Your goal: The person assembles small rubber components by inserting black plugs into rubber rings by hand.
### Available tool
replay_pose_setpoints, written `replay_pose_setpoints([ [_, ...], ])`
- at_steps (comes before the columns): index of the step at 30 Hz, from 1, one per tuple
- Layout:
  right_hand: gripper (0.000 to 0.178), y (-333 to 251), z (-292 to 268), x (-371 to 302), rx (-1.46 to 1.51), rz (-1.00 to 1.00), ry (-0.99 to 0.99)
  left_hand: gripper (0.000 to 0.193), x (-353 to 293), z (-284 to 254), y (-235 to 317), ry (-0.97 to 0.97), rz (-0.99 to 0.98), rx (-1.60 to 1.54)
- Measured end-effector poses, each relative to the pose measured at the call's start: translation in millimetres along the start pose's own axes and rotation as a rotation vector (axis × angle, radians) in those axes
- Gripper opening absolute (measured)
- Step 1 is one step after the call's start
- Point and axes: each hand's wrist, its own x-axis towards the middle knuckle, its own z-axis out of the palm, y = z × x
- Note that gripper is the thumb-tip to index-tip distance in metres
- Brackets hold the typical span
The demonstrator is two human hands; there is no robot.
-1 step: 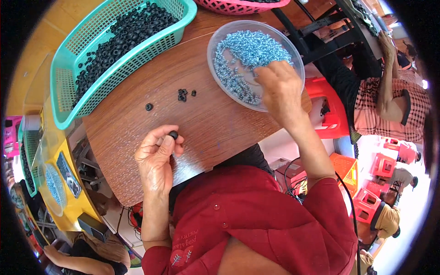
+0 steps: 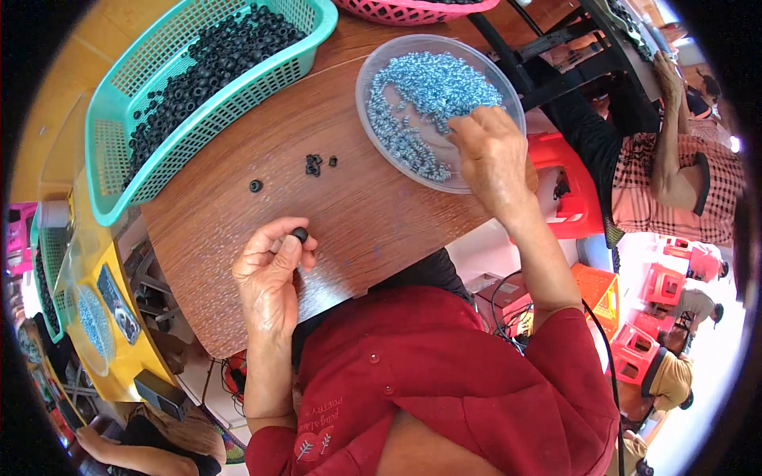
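Observation:
My left hand [image 2: 274,258] is closed over the near part of the wooden table, pinching a small round black rubber piece [image 2: 299,234] between thumb and fingers. At the right, my right hand [image 2: 494,155] hangs over the rim of a clear round plastic tub [image 2: 370,127]. Its fingers are bunched together, and whatever they hold is hidden. Inside the tub lie many tiny shiny blue-silver pieces [image 2: 436,83], too small to name. Beyond my left hand, a single black rubber piece [image 2: 255,186] and a little group of black bits [image 2: 313,164] rest on the table.
A green plastic basket [image 2: 214,107] of black rubber pieces stands at the far left, with a pink basket [image 2: 413,11] at the far edge. Red stool [image 2: 575,198] and a seated person in a checked shirt [image 2: 635,186] are to the right. A yellow table [image 2: 131,365] stands left.
My right hand has shifted slightly to the right over the tub, its fingers still bunched. My left hand keeps the black rubber piece in the same place.

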Motion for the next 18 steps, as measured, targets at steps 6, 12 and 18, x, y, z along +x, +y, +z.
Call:
replay_pose_setpoints([
  [6, 0.01, 19, 7, -19, -0.096, 0.074, -0.129, 0.019, 0, 7, -5, -0.018, -0.054, 0.032],
  [12, 0.013, 18, 18, -10, -0.089, 0.075, -0.197, 0.018, 1, 8, -6, -0.011, -0.06, 0.039],
  [18, 0.012, 19, 23, -1, -0.113, 0.036, -0.227, 0.018, 1, 8, -7, -0.006, -0.063, 0.046],
])
